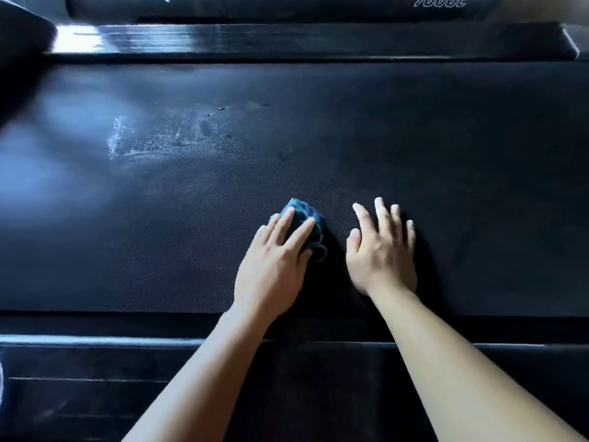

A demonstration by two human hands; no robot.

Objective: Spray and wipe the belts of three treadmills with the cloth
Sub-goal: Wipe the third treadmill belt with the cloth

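The left hand [274,256] presses the cloth [302,218] onto the belt [446,138], fingers straight. The right hand [381,250] rests beside the cloth, fingers spread. The white spray smear [149,141] beyond the cloth looks not yet wiped.

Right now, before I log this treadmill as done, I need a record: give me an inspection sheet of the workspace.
Surface: black textured treadmill belt; whitish smeared patch toward its far left.
Job's things: blue cloth bunched on the belt; nothing else seen.
Clutter: nothing seen.
Hands: left hand presses the cloth with straight fingers; right hand lies flat on the belt beside it, fingers spread.
Cables: nothing seen.
Surroundings: near side rail; far side rail; "7000C" lettering at top.
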